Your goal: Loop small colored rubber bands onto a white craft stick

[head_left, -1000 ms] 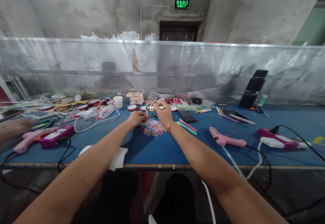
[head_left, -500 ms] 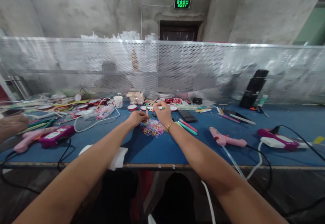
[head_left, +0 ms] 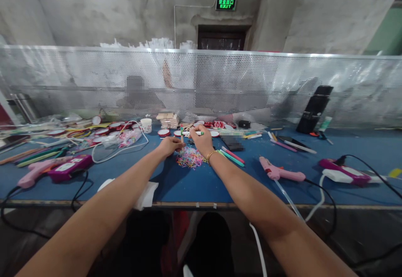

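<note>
Between its fingertips, my left hand (head_left: pixel 170 146) pinches an upright wooden stick (head_left: pixel 181 131) with green and red marks near its top. My right hand (head_left: pixel 201 139) is closed on a white marker pen (head_left: pixel 200 133) with a green end, held sideways with its tip side toward the stick. Just below both hands lies a heap of small multicoloured rubber bands (head_left: pixel 190 158). Several coloured markers (head_left: pixel 232 157) lie to the right of the heap. Small red-rimmed drums (head_left: pixel 163 133) sit behind my hands.
Pink glue guns (head_left: pixel 276 172) lie to the right and left, with cords trailing over the table edge. A paper cup (head_left: pixel 146 125), stacked wooden pieces (head_left: pixel 168 120) and a dark phone-like slab (head_left: pixel 232 142) stand further back. A perforated metal screen (head_left: pixel 220 84) closes off the rear.
Another person's hand at the far left has left the view, uncovering the sticks there. My own hands have hardly moved, still holding the stick and the marker pen.
</note>
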### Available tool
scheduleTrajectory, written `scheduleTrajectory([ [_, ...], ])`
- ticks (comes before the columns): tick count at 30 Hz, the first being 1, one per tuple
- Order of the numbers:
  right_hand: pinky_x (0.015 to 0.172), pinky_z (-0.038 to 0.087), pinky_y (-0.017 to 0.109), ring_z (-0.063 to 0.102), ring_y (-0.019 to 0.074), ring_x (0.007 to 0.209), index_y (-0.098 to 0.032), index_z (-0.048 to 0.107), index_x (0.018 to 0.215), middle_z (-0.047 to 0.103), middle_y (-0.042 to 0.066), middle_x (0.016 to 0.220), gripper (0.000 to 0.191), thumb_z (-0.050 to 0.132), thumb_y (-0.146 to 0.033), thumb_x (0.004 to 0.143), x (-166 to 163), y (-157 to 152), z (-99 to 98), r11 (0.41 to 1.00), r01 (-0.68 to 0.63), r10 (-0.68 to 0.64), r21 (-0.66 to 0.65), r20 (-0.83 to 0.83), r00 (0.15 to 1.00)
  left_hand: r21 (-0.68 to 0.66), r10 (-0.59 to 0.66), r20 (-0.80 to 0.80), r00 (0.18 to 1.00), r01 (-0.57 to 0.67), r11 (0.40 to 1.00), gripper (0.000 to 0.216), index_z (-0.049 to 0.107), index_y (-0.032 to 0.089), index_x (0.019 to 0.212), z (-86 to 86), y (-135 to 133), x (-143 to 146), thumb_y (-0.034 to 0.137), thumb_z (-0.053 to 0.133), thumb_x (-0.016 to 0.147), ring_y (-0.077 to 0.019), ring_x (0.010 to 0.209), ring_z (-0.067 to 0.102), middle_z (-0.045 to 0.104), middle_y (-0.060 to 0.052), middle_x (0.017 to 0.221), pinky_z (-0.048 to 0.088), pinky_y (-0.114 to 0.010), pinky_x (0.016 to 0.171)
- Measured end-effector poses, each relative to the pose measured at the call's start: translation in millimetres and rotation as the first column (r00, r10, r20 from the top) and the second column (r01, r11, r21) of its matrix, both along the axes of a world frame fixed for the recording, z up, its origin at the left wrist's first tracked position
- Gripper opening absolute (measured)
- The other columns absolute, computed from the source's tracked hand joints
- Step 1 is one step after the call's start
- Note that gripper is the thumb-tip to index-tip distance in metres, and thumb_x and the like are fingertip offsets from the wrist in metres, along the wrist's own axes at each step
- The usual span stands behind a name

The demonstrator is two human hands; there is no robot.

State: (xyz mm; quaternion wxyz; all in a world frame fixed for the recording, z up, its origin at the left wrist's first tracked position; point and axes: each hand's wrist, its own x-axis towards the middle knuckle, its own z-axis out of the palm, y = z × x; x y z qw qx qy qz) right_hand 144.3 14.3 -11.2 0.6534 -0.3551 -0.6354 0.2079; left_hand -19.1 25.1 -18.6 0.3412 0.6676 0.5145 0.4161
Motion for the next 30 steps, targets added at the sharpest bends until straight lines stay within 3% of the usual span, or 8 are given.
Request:
scheduleTrajectory([
  [5,0.067,0.043,0.026,0.056,0.0138,0.065,-0.021,0.053,0.064,0.062,-0.003,0.063,0.015,0.051,-0.030,0.076,2.0,1.1,0.3,0.998,0.051,-0.051,0.033,0.002,0.999,-0.001,0.019,-0.013,1.000,-0.019,1.000,0.036,0.066,0.012,0.060,2.9,-4.6,0.4,0.045,0.079,0.051,-0.0095,0.051,0.051,0.062,-0.003,0.058,0.034,-0.022,0.049],
  [23,0.065,0.044,0.026,0.057,0.0136,0.061,-0.022,0.051,0.065,0.062,-0.003,0.061,0.018,0.052,-0.034,0.077,-0.5,-1.5,0.9,1.000,-0.001,0.001,-0.008,0.013,1.000,-0.009,0.004,-0.022,1.000,-0.004,1.000,0.039,0.063,0.013,0.057,4.4,-7.9,3.2,0.048,0.079,0.050,-0.0085,0.049,0.048,0.059,-0.001,0.054,0.031,-0.021,0.046],
  [30,0.069,0.044,0.026,0.057,0.0138,0.065,-0.022,0.052,0.065,0.062,-0.003,0.063,0.014,0.051,-0.030,0.076,3.1,0.0,1.4,0.998,0.063,-0.064,0.016,0.020,0.998,-0.001,0.019,-0.014,1.000,-0.020,1.000,0.040,0.064,0.013,0.058,4.7,-8.6,2.7,0.049,0.080,0.049,-0.0096,0.051,0.050,0.062,-0.003,0.057,0.034,-0.022,0.048],
])
